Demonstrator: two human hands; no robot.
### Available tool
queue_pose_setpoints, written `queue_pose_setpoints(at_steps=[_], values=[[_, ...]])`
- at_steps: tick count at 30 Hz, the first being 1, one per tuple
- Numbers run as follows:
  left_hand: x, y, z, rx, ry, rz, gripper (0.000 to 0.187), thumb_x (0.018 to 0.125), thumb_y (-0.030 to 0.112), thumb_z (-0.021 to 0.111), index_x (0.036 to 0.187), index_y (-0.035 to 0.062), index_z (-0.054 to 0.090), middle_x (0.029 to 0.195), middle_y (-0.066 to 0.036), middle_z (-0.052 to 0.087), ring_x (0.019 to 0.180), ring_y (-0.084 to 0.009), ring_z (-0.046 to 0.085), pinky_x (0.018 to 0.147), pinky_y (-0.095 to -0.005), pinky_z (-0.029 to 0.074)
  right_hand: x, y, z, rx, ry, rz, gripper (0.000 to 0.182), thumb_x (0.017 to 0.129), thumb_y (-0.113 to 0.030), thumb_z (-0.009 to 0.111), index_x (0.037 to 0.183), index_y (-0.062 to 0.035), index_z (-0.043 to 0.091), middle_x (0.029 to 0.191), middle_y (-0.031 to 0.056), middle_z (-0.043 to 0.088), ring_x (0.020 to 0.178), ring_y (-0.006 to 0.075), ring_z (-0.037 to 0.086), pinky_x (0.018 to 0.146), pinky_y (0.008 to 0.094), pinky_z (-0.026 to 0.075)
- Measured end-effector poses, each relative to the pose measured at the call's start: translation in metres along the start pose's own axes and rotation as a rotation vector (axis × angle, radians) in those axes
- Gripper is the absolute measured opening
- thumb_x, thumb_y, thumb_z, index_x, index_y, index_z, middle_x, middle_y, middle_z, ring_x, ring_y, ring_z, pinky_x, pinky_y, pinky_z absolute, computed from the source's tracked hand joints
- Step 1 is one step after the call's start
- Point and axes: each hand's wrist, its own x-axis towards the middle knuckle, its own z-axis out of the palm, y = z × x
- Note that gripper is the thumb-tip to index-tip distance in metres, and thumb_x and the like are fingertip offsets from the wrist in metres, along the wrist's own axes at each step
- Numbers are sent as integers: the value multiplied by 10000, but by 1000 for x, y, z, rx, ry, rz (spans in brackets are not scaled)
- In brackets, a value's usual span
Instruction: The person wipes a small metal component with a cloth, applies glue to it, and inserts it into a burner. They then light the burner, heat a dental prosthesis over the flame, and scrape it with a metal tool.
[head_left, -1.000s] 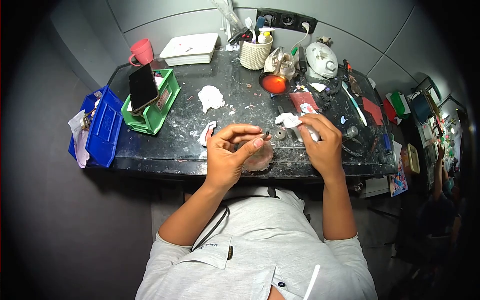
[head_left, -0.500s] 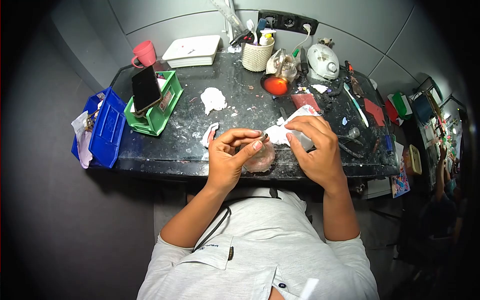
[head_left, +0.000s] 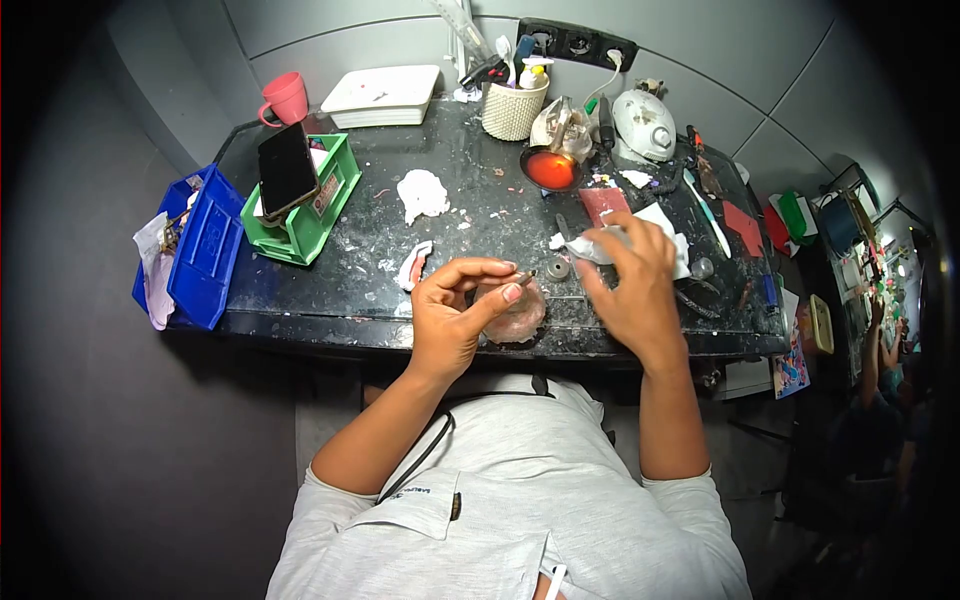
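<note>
My left hand pinches a small dark, stick-like metal piece between thumb and forefinger. Just beneath those fingertips, a round translucent pinkish mould lies at the table's front edge, partly covered by the hand. My right hand is blurred, with its fingers curved and its thumb apart from them. Behind its fingers shows a crumpled white tissue, and more white sheet sticks out on the far side. A small grey ring-shaped piece lies between the hands.
On the dark, dusty table stand a green bin with a phone on it, a bowl of orange-red liquid, a woven cup and a white device. A blue bin hangs at the left edge.
The white tissue has shifted to the right, uncovering the small grey ring-shaped piece. My right hand's fingers have lifted and moved slightly away from my left hand, which keeps its pinch.
</note>
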Motion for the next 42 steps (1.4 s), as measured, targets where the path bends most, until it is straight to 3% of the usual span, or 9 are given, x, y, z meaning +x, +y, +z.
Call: queue_pose_setpoints(at_steps=[5,12,20,24,30,34,37,39,42], values=[[0,0,0,-27,4,-6,241,901,-55,795,1127,-28,717,1152,-173,762,1104,-243,751,1041,-387,571,-4,-2,32,66,-58,-30,369,805,-282,881,1051,-26,780,1332,125,619,1278,318,514,1111,463,359],[-1,0,1,-27,4,-13,239,906,-53,792,1131,-37,712,1153,-177,760,1110,-237,747,1041,-384,573,-2,3,18,203,-109,38,367,822,-280,877,1070,-28,778,1339,108,623,1288,312,513,1115,452,363],[0,0,1,-43,-6,15,234,902,-55,794,1123,-31,722,1175,-174,752,1101,-225,744,1036,-372,573,-14,23,-21,47,-115,115,663,806,-351,895,1361,-58,682,1440,143,581,1354,358,497,1165,485,348],[1,0,3,33,-1,79,215,893,-61,797,1097,-11,749,1243,-173,722,1096,-216,735,1017,-356,573,-20,28,-26,-80,-104,214,629,810,-293,895,1355,-58,685,1421,147,591,1338,354,510,1155,471,364],[-1,1,4,75,-4,196,211,917,-41,785,1122,-10,750,1232,-142,702,1089,-201,713,1002,-349,561,-15,-14,-23,331,-53,-41,426,848,-232,863,1215,-56,737,1304,126,655,1241,325,578,1093,450,425],[1,6,4,98,13,129,198,952,-9,762,1149,-9,738,1217,-126,698,1070,-196,710,991,-340,558,-7,-19,-18,276,-29,-53,338,870,-217,838,1154,-55,755,1248,114,682,1205,312,590,1087,432,428],[2,5,0,-20,-35,65,184,987,33,734,1168,-1,732,1231,-130,685,1149,-200,666,1048,-346,510,-7,-10,-15,250,-54,-22,322,871,-212,835,1141,-54,756,1240,112,689,1196,311,592,1082,433,430],[6,4,-1,101,-85,189,156,984,57,746,1128,-1,726,1253,-142,694,1192,-211,655,1050,-369,491,-10,-7,-15,250,-58,-28,322,869,-215,837,1137,-55,757,1232,114,693,1195,312,593,1079,435,430],[3,7,1,114,-92,174,145,989,80,744,1115,10,725,1306,-159,676,1255,-223,613,1080,-392,458,-13,-4,-19,238,-77,-11,339,867,-223,840,1151,-57,756,1241,117,689,1206,316,591,1080,440,426]])
